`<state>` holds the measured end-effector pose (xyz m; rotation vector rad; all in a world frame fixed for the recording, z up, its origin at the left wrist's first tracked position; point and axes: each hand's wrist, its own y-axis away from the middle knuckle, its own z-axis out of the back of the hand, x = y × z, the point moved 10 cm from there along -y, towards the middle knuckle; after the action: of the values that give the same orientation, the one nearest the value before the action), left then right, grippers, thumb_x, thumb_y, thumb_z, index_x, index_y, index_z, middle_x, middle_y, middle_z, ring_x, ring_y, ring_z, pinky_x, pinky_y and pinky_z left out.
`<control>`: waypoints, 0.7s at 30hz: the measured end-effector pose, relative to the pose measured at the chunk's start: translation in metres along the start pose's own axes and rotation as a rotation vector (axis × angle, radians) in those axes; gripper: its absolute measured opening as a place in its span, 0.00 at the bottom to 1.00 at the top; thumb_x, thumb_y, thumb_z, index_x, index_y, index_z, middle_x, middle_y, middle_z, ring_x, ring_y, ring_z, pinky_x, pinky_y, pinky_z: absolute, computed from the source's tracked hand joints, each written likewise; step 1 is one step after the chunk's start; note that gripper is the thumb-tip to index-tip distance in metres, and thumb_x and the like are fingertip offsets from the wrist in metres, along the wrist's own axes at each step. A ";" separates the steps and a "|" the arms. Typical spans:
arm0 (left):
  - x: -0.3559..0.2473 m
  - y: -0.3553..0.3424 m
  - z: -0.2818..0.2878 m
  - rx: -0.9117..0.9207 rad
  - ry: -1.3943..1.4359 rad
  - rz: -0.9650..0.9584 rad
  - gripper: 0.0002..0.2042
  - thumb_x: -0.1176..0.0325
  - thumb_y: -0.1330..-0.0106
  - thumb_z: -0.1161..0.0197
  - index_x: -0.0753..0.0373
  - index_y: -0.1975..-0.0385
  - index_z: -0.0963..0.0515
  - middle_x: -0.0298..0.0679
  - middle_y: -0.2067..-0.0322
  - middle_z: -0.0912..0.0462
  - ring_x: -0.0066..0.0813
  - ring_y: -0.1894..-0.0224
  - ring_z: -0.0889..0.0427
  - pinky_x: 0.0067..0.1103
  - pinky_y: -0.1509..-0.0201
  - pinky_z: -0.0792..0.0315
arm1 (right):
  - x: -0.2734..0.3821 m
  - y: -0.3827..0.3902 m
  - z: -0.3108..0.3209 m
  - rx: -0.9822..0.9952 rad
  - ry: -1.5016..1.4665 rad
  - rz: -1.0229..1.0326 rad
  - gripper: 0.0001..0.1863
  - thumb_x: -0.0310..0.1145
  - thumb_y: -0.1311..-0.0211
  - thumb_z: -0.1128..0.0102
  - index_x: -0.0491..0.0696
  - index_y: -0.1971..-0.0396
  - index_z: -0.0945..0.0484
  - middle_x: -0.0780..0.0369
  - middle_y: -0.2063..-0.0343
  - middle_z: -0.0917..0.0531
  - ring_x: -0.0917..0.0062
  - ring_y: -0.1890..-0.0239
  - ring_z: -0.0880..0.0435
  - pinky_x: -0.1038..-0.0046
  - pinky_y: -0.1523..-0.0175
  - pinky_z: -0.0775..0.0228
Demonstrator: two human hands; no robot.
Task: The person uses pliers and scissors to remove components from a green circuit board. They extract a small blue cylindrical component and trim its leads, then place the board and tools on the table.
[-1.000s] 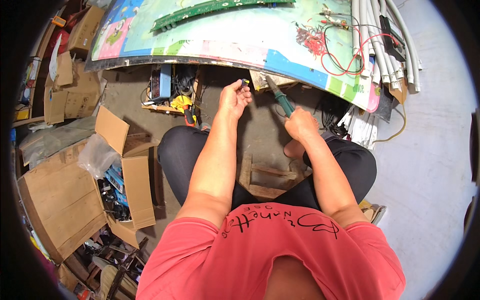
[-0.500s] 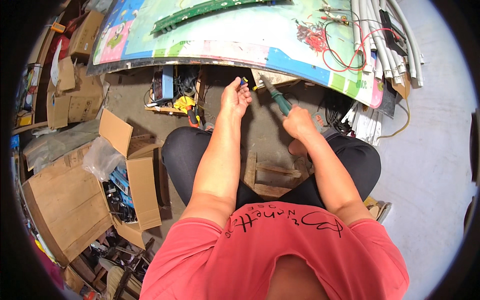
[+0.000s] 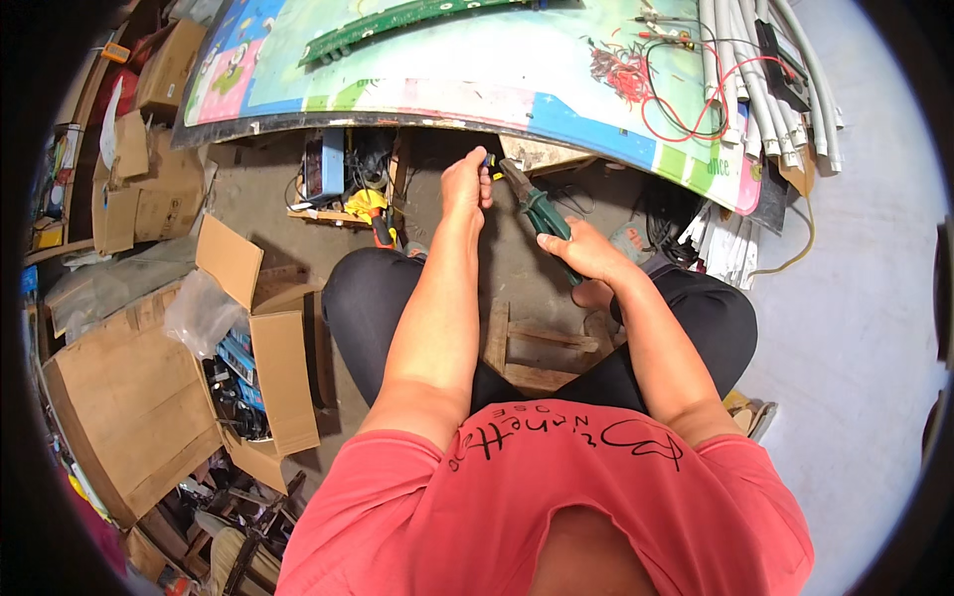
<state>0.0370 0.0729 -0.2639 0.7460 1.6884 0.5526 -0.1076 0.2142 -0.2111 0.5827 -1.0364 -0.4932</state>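
My left hand (image 3: 467, 186) is closed on a small blue-and-yellow part (image 3: 491, 165), just below the front edge of the table (image 3: 388, 99). Too little of the part shows to tell what it is. My right hand (image 3: 576, 246) grips green-handled pliers (image 3: 542, 217), whose metal jaws point up and left, close beside the small part. I cannot tell whether the jaws touch it. Behind the jaws, under the tabletop, is a light wooden board (image 3: 547, 152). My legs are folded on either side of a small wooden frame (image 3: 547, 343).
On the table lie a long green board (image 3: 397, 30), red wire scraps (image 3: 616, 74), test leads (image 3: 676, 42) and white tubes (image 3: 775, 119). A crate of tools (image 3: 348, 184) sits underneath. Open cardboard boxes (image 3: 278, 382) stand at the left; white strips (image 3: 715, 238) lean at the right.
My left hand has risen slightly and curled more. The pliers have turned, with both handles now showing, and their jaws have moved down toward my left hand.
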 end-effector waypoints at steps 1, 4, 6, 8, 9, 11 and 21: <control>-0.002 0.001 0.001 -0.014 -0.012 -0.008 0.13 0.58 0.42 0.36 0.59 0.79 0.29 0.32 0.85 0.29 0.21 0.88 0.35 0.20 0.85 0.42 | 0.008 0.005 0.003 -0.021 0.047 -0.007 0.21 0.49 0.42 0.43 0.41 0.71 0.23 0.54 0.74 0.18 0.60 0.65 0.19 0.62 0.59 0.31; -0.009 0.004 0.003 -0.049 -0.050 -0.052 0.13 0.59 0.42 0.36 0.58 0.80 0.30 0.31 0.85 0.30 0.20 0.88 0.36 0.20 0.86 0.44 | 0.005 0.000 0.000 -0.023 0.108 -0.017 0.21 0.49 0.42 0.43 0.42 0.71 0.23 0.54 0.74 0.18 0.61 0.64 0.18 0.63 0.59 0.31; -0.017 0.007 0.001 -0.065 -0.078 -0.108 0.13 0.60 0.43 0.36 0.58 0.81 0.30 0.31 0.86 0.31 0.20 0.88 0.37 0.20 0.86 0.44 | -0.004 -0.004 -0.003 0.001 0.071 -0.044 0.20 0.48 0.42 0.43 0.43 0.71 0.24 0.55 0.74 0.19 0.63 0.66 0.17 0.64 0.61 0.30; -0.023 0.010 0.000 -0.071 -0.145 -0.140 0.13 0.60 0.43 0.36 0.58 0.81 0.30 0.31 0.86 0.32 0.19 0.88 0.37 0.20 0.86 0.45 | -0.009 -0.005 -0.007 0.043 -0.014 -0.091 0.18 0.45 0.41 0.43 0.42 0.71 0.25 0.57 0.75 0.19 0.68 0.68 0.16 0.66 0.63 0.30; -0.025 0.011 0.000 -0.074 -0.179 -0.156 0.13 0.60 0.43 0.36 0.58 0.82 0.30 0.31 0.86 0.32 0.19 0.88 0.37 0.20 0.86 0.45 | -0.009 -0.003 -0.010 0.077 -0.065 -0.093 0.16 0.42 0.40 0.42 0.42 0.70 0.25 0.59 0.75 0.20 0.72 0.72 0.18 0.70 0.67 0.31; -0.028 0.012 -0.002 -0.065 -0.214 -0.169 0.13 0.60 0.43 0.36 0.58 0.83 0.30 0.31 0.86 0.32 0.19 0.88 0.37 0.20 0.85 0.45 | -0.002 0.003 -0.013 0.147 -0.167 -0.095 0.12 0.36 0.38 0.42 0.41 0.67 0.26 0.63 0.76 0.22 0.81 0.79 0.21 0.77 0.76 0.32; -0.038 0.018 -0.011 0.005 -0.257 -0.200 0.14 0.60 0.46 0.35 0.58 0.84 0.31 0.30 0.87 0.34 0.18 0.88 0.39 0.19 0.85 0.48 | -0.001 0.002 -0.019 0.191 -0.250 -0.093 0.12 0.36 0.37 0.43 0.41 0.65 0.29 0.64 0.74 0.23 0.80 0.76 0.19 0.76 0.71 0.31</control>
<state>0.0351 0.0581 -0.2227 0.6151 1.5034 0.2988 -0.0905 0.2200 -0.2176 0.7548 -1.3083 -0.5620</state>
